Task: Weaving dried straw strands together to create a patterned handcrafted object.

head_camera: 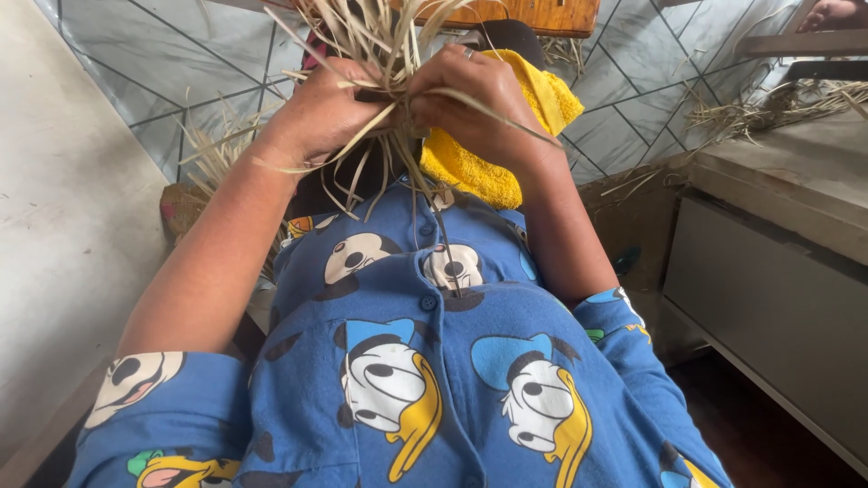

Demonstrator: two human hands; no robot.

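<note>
Right now, dry straw strands (380,36) between both hands' grip.

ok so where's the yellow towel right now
In the head view the yellow towel lies on the lap, upper centre-right, under the right hand that grips the straw bundle.

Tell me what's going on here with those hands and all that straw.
A person in a blue cartoon-print shirt works a bundle of pale dried straw strips with both bare hands. The left hand and the right hand pinch the strips together where they cross, loose ends hanging toward the shirt. A folded yellow towel lies under the right wrist. More straw lies on the grey ledge at right.
</note>
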